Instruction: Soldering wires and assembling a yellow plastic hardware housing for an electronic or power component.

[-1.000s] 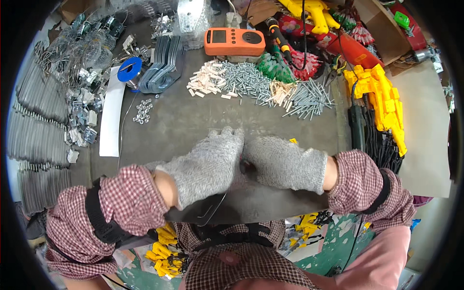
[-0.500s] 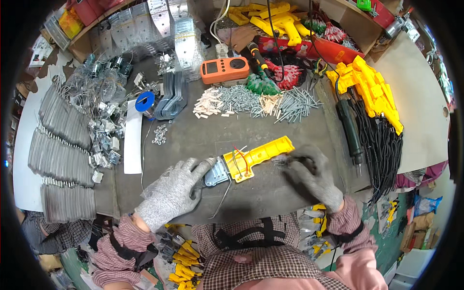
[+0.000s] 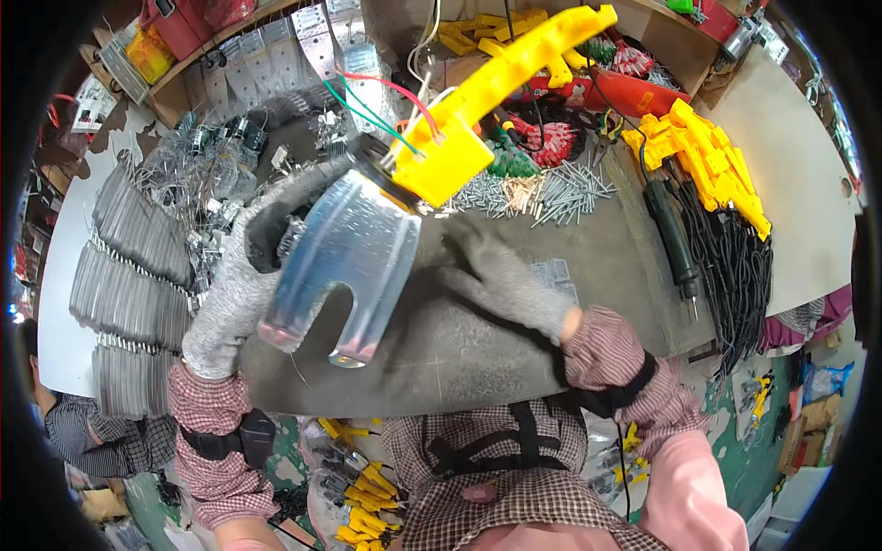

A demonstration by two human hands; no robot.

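My gloved left hand grips a yellow-handled tool part, raised above the bench close to the camera. The part's yellow plastic handle shell slants up to the right. From its lower end hangs a shiny metal plate with a U-shaped notch. Red, green and white wires come out where the shell meets the plate. The left fingertips are partly hidden behind the part. My gloved right hand is held over the bench, right of the metal plate, fingers spread and nothing in them. A small clear, patterned piece lies near that wrist.
Screws lie in a heap behind the part. At left stand rows of grey metal plates. A dark electric screwdriver, black cables and yellow handle shells are on the right. The bench's front edge runs before my waist.
The tool part has been lifted off the bench toward the camera and tilted, with my left hand gripping it. My right hand has moved left, and its fingers are now spread.
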